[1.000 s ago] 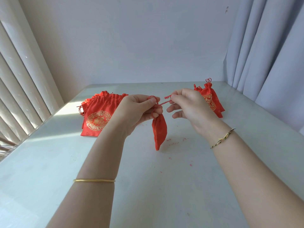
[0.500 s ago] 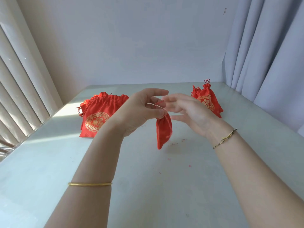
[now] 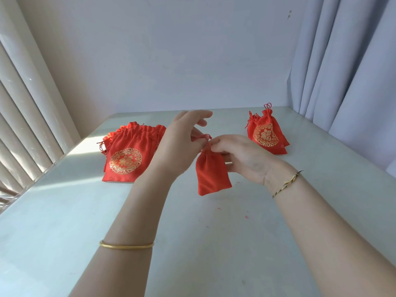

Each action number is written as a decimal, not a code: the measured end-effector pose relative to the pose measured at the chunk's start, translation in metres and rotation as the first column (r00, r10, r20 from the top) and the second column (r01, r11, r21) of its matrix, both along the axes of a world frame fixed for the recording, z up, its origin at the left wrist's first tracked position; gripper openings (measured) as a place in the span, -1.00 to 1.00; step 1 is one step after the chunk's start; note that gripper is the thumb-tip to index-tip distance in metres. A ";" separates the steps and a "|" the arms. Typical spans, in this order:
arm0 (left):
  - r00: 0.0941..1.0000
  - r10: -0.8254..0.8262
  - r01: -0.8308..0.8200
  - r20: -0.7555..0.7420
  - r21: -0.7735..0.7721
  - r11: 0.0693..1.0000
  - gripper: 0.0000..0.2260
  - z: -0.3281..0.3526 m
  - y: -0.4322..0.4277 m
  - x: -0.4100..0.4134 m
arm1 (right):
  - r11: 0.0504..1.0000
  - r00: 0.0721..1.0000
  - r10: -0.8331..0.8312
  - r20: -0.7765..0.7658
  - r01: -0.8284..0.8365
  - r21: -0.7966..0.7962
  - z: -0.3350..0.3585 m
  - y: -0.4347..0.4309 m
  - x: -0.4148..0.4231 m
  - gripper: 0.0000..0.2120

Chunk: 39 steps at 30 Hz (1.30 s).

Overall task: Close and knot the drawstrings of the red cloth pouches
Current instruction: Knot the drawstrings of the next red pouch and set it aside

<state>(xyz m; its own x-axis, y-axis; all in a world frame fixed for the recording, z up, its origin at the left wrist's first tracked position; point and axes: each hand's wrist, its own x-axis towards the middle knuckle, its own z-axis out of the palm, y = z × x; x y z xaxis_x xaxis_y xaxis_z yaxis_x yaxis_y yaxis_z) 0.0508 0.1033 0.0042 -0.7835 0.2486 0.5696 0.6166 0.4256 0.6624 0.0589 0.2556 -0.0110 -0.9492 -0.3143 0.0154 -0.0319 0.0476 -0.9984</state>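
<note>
Pinched at its neck by the right hand [image 3: 242, 159] grip, the pouch [image 3: 212, 174] hangs below, mouth up, long axis nearly upright; whether the left hand [image 3: 182, 146] grip holds anything is unclear.

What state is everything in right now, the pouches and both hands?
Small red cloth pouch: neck gathered, hanging.
Left stack of red cloth pouches: lying flat, necks not cinched.
Right pile of red cloth pouches: necks cinched tight.
Left hand: fingers at the red drawstring, grip unclear.
Right hand: pinches the held pouch's neck.
</note>
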 end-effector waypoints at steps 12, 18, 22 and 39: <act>0.999 0.038 -0.038 0.015 0.030 0.999 -0.67 -0.004 -0.002 -0.005 | 0.982 0.991 -0.136 -0.018 0.132 -0.133 -0.002 -0.005 -0.003 -0.87; 0.989 0.144 -0.132 0.036 -0.230 0.964 -0.81 -0.006 -0.010 -0.007 | 0.969 0.982 -0.186 0.031 0.189 -0.157 -0.001 -0.004 -0.005 -0.83; 0.970 0.190 -0.159 0.153 -0.194 0.968 -0.69 -0.008 -0.014 -0.009 | 0.934 0.957 -0.248 0.150 0.277 -0.226 0.000 0.000 -0.008 -0.74; 0.777 -0.319 -0.071 0.543 0.578 0.813 -0.68 -0.011 -0.005 -0.004 | 0.862 0.855 -0.493 0.161 0.505 -0.045 -0.019 0.006 -0.009 -0.71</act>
